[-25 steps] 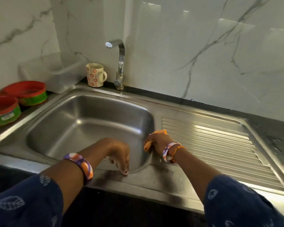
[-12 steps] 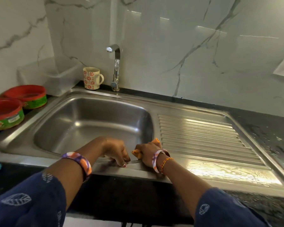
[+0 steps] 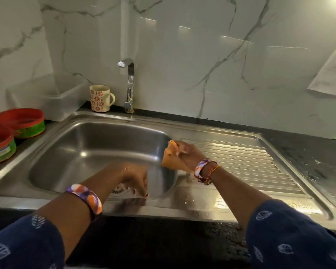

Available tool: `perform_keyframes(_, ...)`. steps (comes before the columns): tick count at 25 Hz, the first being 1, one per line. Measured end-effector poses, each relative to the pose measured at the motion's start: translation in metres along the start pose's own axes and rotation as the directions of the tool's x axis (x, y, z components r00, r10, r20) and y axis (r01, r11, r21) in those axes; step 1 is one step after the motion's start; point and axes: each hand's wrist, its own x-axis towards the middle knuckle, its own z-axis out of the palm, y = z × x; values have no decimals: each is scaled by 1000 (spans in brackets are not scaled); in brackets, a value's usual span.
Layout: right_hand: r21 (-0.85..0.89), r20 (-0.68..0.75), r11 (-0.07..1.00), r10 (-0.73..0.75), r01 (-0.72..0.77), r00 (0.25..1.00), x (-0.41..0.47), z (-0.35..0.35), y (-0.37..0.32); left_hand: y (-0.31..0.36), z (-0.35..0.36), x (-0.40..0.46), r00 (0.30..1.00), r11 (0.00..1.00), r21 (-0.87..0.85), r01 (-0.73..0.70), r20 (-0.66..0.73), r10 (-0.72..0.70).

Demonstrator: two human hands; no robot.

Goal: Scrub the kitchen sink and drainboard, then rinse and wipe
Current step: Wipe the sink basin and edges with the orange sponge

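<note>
One sink (image 3: 89,152), one drainboard (image 3: 241,162), two red tubs (image 3: 19,121), one mug (image 3: 100,98). Right hand (image 3: 188,154) pinches one orange cloth (image 3: 172,158); left hand (image 3: 133,177) hangs loosely curled, holding nothing.

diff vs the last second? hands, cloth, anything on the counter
The right hand, gripping the orange cloth throughout, went from the sink's front rim up to the basin's right edge by the drainboard. The left hand dropped from the front rim into the basin, fingers near the drain. Mug, tap and red tubs are unmoved.
</note>
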Motion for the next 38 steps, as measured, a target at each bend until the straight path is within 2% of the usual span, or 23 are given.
perform_keyframes(3, 70, -207, 995, 89, -76, 974, -21, -46, 40, 25, 5, 16, 992, 991, 50, -122, -31, 124)
perform_keyframes(4, 39, -327, 990, 141, -136, 934, -33, -60, 59, 31, 9, 20, 990, 988, 69, -136, -21, 138)
perform_keyframes(6, -84, -539, 939, 240, -334, 808, -63, -84, 97, 40, 16, 25, 992, 986, 107, -128, -10, 129)
perform_keyframes(8, -72, -613, 866, 354, -496, 706, -99, -101, 125, 42, 19, 28, 993, 982, 152, -110, -19, 115)
perform_keyframes(10, -115, -491, 782, 492, -613, 719, -126, -104, 136, 41, 19, 28, 995, 981, 169, -96, -14, 99)
perform_keyframes(12, -154, -392, 735, 568, -661, 723, -134, -99, 144, 38, 19, 26, 996, 986, 141, -91, -6, 93)
perform_keyframes(15, -73, -503, 766, 525, -639, 687, -137, -85, 128, 33, 26, 22, 998, 996, 76, -47, -28, 50)
perform_keyframes(17, -128, -486, 779, 490, -614, 724, -137, -70, 116, 27, 30, 17, 995, 995, 99, 22, -95, -12)
perform_keyframes(20, -213, -356, 841, 407, -497, 841, -135, -37, 92, 15, 35, 5, 976, 980, 159, 117, -203, -83)
perform_keyframes(22, -281, -293, 871, 322, -403, 900, -131, -16, 75, 5, 38, -8, 960, 978, 121, 170, -244, -136)
perform_keyframes(23, -272, -258, 903, 265, -333, 929, -127, -4, 65, 0, 40, -14, 952, 977, 89, 195, -259, -166)
perform_keyframes(26, -64, -41, 995, 73, -76, 996, -105, 39, 27, -10, 43, -30, 930, 960, 102, 259, -295, -220)
perform_keyframes(28, 42, 55, 999, 31, -33, 998, -85, 61, 10, -16, 41, -39, 921, 944, 137, 299, -300, -248)
perform_keyframes(30, 67, 75, 997, 38, -44, 996, -70, 73, -1, -17, 41, -46, 920, 931, 153, 330, -271, -282)
perform_keyframes(31, 36, 89, 998, 38, -41, 995, -64, 78, -2, -17, 42, -48, 918, 928, 151, 342, -265, -295)
perform_keyframes(33, -132, 133, 991, 40, -22, 990, -51, 88, -8, -12, 45, -52, 911, 921, 151, 360, -269, -312)
perform_keyframes(36, -380, 243, 924, 60, 38, 968, -25, 106, -17, -12, 50, -55, 904, 918, 152, 366, -294, -312)
perform_keyframes(38, -346, 338, 934, 36, 88, 940, -8, 119, -17, -13, 52, -52, 902, 916, 150, 372, -293, -318)
